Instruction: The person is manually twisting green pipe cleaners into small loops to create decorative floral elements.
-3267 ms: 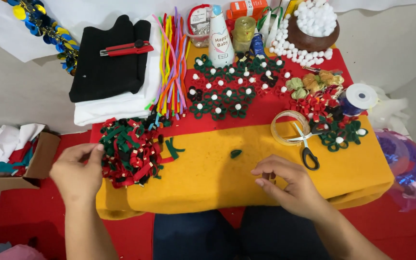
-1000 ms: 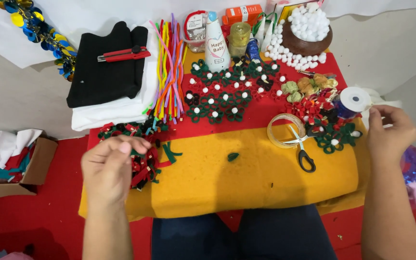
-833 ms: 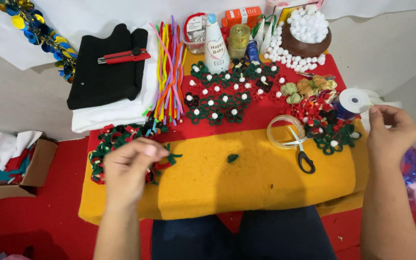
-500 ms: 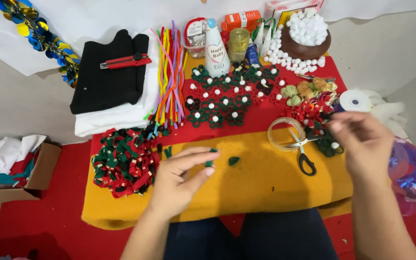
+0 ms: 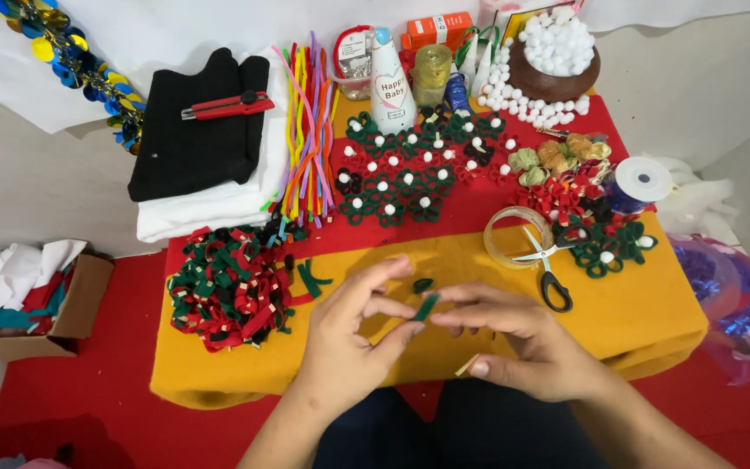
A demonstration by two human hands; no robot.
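Fingertips of left hand and right hand pinch green strip between them, near centre of yellow felt — forming step, likely. Next move needs steady hold; loop pile lies left.

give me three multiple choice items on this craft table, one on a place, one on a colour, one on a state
1. Where do the scissors lie?
A. on the black cloth
B. on the yellow felt beside the tape ring
C. in the cardboard box

2. What colour is the strip pinched between both hands?
A. green
B. white
C. blue

3. How is the wooden bowl?
A. empty
B. tipped over
C. heaped with white balls

Answers: 1 B, the blades overlap the tape ring; 2 A, the left hand and right hand hold a dark green piece; 3 C, balls pile above its rim.
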